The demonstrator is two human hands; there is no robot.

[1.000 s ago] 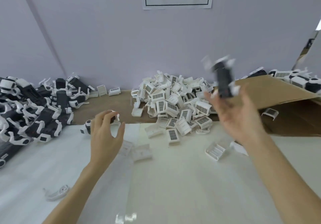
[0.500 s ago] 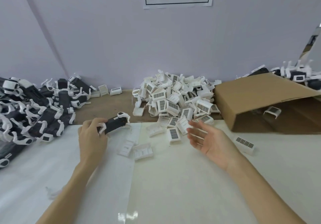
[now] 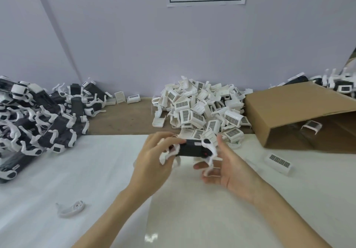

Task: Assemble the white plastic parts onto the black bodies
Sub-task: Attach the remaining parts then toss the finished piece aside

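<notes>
A black body with white legs fitted at both ends is held just above the white table sheet, in the centre of the head view. My left hand grips its left end, fingers curled over the top. My right hand cups the right end, thumb up beside the white leg and fingers curled under it. A heap of white plastic parts with barcode labels lies right behind the hands. Several black bodies with white legs are piled at the left.
An open cardboard box lies on its side at the right, with more black-and-white bodies behind it. One loose white part sits by the box, and a white clip lies at the near left. The wall stands close behind.
My left hand picked a black body from the left and carried it to the centre. My right hand, which had a different body raised and then came back with nothing in it, now holds this one's right end.
</notes>
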